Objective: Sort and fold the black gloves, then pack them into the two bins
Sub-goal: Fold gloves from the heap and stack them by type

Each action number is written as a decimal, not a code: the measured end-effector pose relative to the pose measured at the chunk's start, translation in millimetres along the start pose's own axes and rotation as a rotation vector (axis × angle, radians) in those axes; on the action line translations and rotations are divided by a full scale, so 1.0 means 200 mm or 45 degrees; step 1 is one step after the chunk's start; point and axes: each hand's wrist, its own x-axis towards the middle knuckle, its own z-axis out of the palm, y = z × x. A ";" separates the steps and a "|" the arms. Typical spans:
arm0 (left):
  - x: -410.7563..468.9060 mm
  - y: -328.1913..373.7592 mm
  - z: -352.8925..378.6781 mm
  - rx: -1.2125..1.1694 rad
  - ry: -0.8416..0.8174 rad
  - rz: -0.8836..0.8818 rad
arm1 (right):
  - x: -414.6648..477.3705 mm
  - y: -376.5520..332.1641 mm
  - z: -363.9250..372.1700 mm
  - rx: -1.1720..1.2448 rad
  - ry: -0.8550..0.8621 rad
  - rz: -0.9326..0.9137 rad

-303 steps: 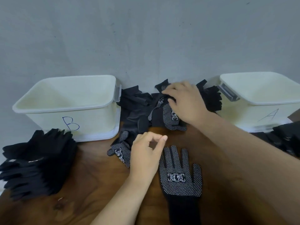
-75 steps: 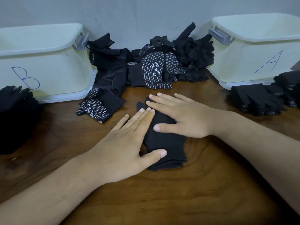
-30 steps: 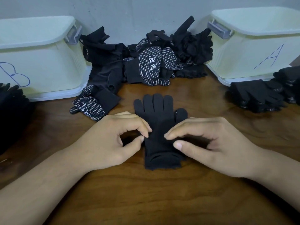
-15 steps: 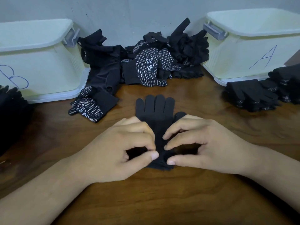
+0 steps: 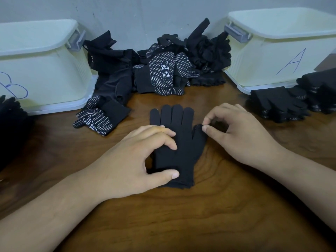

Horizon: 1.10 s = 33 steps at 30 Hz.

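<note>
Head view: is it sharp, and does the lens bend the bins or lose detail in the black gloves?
Head view: sharp; the wide lens tilts bin B and bin A outward; soft light, faint shadow under the left hand on the flat glove; the left-edge pile is featureless black; the dotted glove keeps crisp dots.

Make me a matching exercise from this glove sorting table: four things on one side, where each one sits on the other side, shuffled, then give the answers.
Things
1. bin marked A
2. bin marked B
3. plain glove
4. loose glove heap

Places
a. against the wall, between the two bins
b. left end, by the wall
c. right end, by the wall
d. spread flat in the middle, in front of the heap

Pairs: 1-c, 2-b, 3-d, 4-a
</note>
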 end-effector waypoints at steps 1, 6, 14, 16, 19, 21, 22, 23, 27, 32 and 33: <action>0.00 0.00 0.00 0.008 0.003 -0.005 | 0.00 0.00 0.00 0.001 -0.001 -0.002; 0.01 0.01 0.00 0.032 0.009 -0.002 | 0.00 -0.03 0.00 0.023 0.057 0.001; 0.01 0.04 0.01 0.117 0.005 -0.021 | 0.01 -0.05 0.02 -0.193 0.118 -0.162; 0.00 0.05 0.01 0.148 -0.005 -0.030 | -0.01 -0.08 0.02 -0.133 0.100 -0.271; 0.00 0.06 0.02 0.148 -0.006 -0.076 | -0.05 -0.10 0.04 -0.181 -0.170 -0.321; -0.01 0.06 0.02 0.094 0.015 -0.118 | -0.06 -0.09 0.04 -0.241 -0.285 -0.327; -0.01 0.06 0.02 0.058 0.035 -0.133 | -0.06 -0.08 0.03 -0.256 -0.315 -0.339; 0.00 0.05 0.02 0.023 0.064 -0.144 | -0.06 -0.08 0.02 -0.271 -0.334 -0.352; 0.00 0.00 -0.01 -0.034 0.305 -0.118 | -0.06 -0.06 0.01 -0.213 -0.323 -0.380; -0.01 -0.10 -0.07 -0.026 0.187 0.019 | -0.11 -0.12 -0.01 0.177 -0.278 -0.486; -0.01 -0.10 -0.08 -0.040 0.159 0.025 | -0.13 -0.14 0.00 0.250 -0.320 -0.497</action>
